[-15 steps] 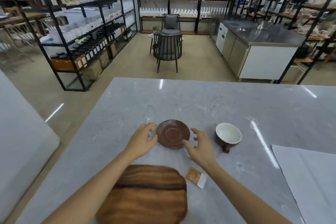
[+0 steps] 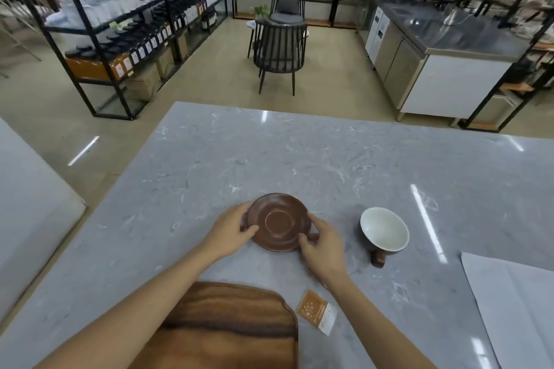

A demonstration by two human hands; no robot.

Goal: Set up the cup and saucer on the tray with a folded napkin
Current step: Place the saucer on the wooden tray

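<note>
- The round brown glazed saucer (image 2: 278,222) sits on the grey marbled stone table (image 2: 269,159), a little beyond the near edge and roughly centred between the two forearms.
- The left hand (image 2: 230,232) cups the saucer's left rim: fingers curled along the edge, thumb lying over the top of the rim.
- The right hand (image 2: 325,244) closes on the saucer's right rim, thumb on the near edge and fingers wrapped around the far side; whether the saucer has left the table cannot be told.
- The small cup with a white inside and brown outside (image 2: 384,232) stands just to the right of the saucer, apart from it, its brown handle pointing toward the person.
- The dark-grained wooden tray with rounded corners (image 2: 233,326) lies at the near edge, partly under the left forearm, with nothing on it.
- A small orange-and-white paper sachet (image 2: 317,311) lies between the tray's right edge and the right forearm.
- A large sheet of white paper (image 2: 515,302) lies flat at the table's right side, well apart from the cup.
- Past the table stand a dark slatted chair (image 2: 280,54), black metal shelving with bottles (image 2: 135,24) and a steel-topped counter (image 2: 443,57).
</note>
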